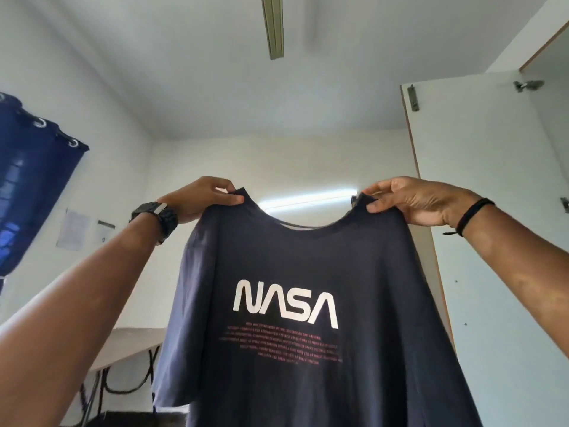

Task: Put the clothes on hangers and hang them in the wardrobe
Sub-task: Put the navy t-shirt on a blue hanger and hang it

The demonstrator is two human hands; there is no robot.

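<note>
Navy NASA t-shirt [295,303] held up mid-air, collar up, long axis vertical, print facing camera. Left hand [200,197] and right hand [415,200] each pinch a shoulder. Behind: table [129,345] lower left, open wardrobe door [480,211] right, blue curtain [27,186], white walls, ceiling.

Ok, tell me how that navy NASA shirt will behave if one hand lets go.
The NASA shirt looks floppy: it sags between the left hand and right hand. The released shoulder would probably drop. It seems light, since pinches hold it.
</note>
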